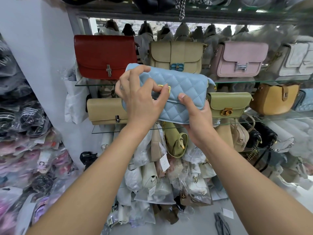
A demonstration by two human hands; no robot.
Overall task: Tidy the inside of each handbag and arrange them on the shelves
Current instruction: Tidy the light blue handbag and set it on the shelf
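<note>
Views: one. Head camera, worn by the person, wide-angle; straight lines bow toward the frame edges.
Facing: forward and somewhat down, square on to the glass shelves (237, 81).
Position: close before the shelving; left forearm (94, 175) and right forearm (237, 175) extend from the bottom corners into mid-frame.
Nearest: left hand (140, 102) and right hand (198, 119), both holding the blue quilted handbag (183, 92), centre frame.
Range: upper shelf (118, 12) at the top edge; grey floor (245, 209) at the lower right; white wall (33, 39) and stacked wrapped goods (22, 133) along the left edge.
</note>
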